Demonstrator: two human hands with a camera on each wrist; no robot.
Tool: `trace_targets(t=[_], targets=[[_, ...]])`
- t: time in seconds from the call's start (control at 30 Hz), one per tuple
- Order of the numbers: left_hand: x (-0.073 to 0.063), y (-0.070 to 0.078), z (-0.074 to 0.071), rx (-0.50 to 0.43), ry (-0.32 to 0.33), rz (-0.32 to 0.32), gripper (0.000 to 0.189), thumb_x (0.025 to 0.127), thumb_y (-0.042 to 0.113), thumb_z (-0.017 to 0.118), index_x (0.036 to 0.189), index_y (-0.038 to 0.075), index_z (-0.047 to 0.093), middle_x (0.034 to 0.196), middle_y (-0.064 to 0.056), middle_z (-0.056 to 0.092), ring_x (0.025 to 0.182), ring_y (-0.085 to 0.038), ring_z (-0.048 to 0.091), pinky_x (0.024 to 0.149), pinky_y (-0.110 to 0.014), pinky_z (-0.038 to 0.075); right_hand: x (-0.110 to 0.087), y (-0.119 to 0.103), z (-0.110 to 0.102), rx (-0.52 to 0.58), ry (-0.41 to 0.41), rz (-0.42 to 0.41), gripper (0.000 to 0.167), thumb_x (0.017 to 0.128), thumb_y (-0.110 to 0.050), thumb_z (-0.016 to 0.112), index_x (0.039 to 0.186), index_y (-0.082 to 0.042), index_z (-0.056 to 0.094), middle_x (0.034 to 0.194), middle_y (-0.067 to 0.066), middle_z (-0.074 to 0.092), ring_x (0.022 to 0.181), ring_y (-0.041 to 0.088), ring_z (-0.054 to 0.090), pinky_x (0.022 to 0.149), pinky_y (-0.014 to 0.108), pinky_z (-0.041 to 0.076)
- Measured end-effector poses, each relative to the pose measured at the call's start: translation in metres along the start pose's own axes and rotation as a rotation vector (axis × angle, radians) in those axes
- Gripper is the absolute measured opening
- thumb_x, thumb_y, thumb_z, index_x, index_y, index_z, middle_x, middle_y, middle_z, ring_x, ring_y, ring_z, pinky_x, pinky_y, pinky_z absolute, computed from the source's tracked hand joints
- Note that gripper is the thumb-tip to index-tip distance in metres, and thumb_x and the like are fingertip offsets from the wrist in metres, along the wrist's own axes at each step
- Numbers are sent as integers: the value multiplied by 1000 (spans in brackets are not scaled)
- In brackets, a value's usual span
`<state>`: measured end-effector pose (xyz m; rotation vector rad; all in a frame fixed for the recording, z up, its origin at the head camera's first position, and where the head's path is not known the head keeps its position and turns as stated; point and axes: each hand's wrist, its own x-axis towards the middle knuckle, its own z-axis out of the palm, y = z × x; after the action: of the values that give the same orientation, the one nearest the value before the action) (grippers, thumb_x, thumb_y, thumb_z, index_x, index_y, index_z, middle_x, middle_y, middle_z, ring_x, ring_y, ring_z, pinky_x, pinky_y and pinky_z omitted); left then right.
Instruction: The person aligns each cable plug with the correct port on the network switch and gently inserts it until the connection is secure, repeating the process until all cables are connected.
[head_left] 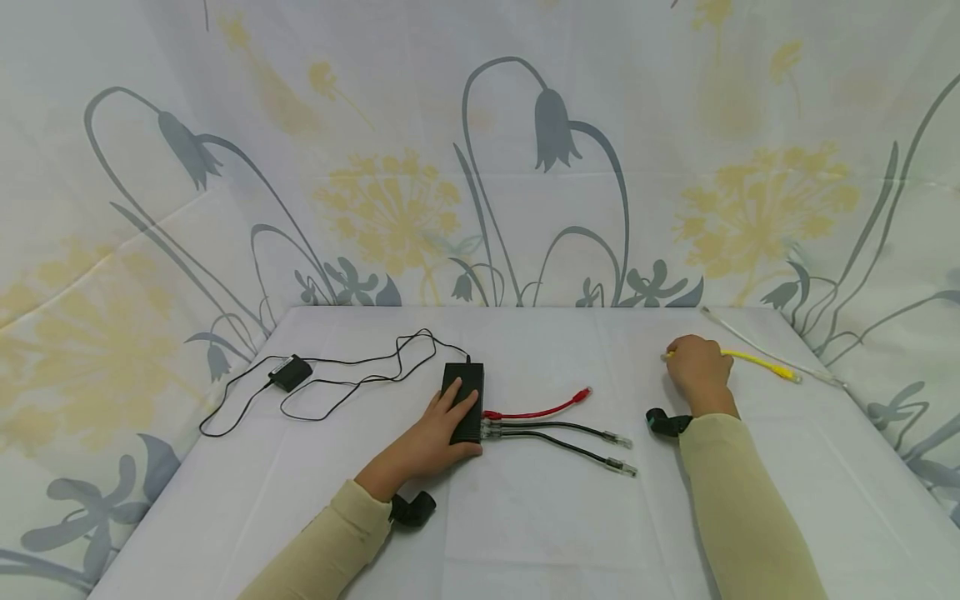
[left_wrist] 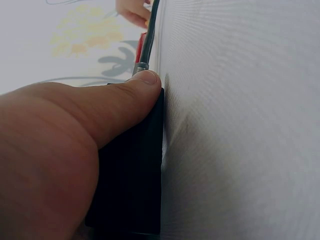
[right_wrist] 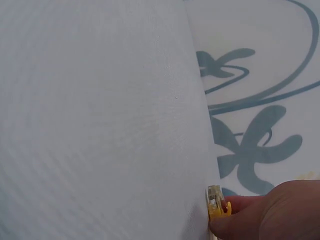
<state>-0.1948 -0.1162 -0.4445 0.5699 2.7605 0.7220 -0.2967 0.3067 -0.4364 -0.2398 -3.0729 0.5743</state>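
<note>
Toward the right edge of the table (head_left: 562, 525), my right hand (head_left: 697, 371) pinches the yellow cable (head_left: 756, 360); clear of the far edge, my left hand (head_left: 431, 433) lies spread on the box (head_left: 468, 376).

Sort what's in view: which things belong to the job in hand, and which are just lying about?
Likely in the job:
black box, under the left grip
yellow cable, in the right grip
red cable and two black cables, plugged into the box
small adapter, corded to the box

Apparently just lying about or background:
white cable, untouched, perhaps a spare
floral backdrop
</note>
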Motion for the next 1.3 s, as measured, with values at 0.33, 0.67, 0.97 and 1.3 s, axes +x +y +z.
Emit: trace_targets(t=[0.33,0.67,0.97,1.3], targets=[[0,0,-1,-1,-4,9,82,90,47,64,156,24,21,165,-5,-1,150,-41,3,112,-61,26,5,0,5,-5,9,-76,35,91,-4,41,119,-5,63,125,28,59,112,54,51,88,68,32],[0,-1,-1,-5,-8,10,82,91,47,64,156,23,21,165,-5,0,149,-42,3,111,-62,27,1,-11,4,-9,79,-175,33,95,-5,45,122,0,63,123,28,56,113,50,52,86,63,43],[0,-1,-1,1,-3,1,82,90,48,64,156,25,20,165,-3,-1,150,-40,3,112,-61,27,-2,-22,1,-27,181,-217,27,97,-13,55,121,-5,65,126,26,56,112,49,53,83,66,42],[-1,1,-2,-7,-1,11,82,90,46,65,156,23,22,165,-5,1,149,-42,4,112,-62,26,-3,-30,-1,-3,269,-252,27,98,-16,56,122,-7,65,128,24,57,114,48,52,85,66,40]])
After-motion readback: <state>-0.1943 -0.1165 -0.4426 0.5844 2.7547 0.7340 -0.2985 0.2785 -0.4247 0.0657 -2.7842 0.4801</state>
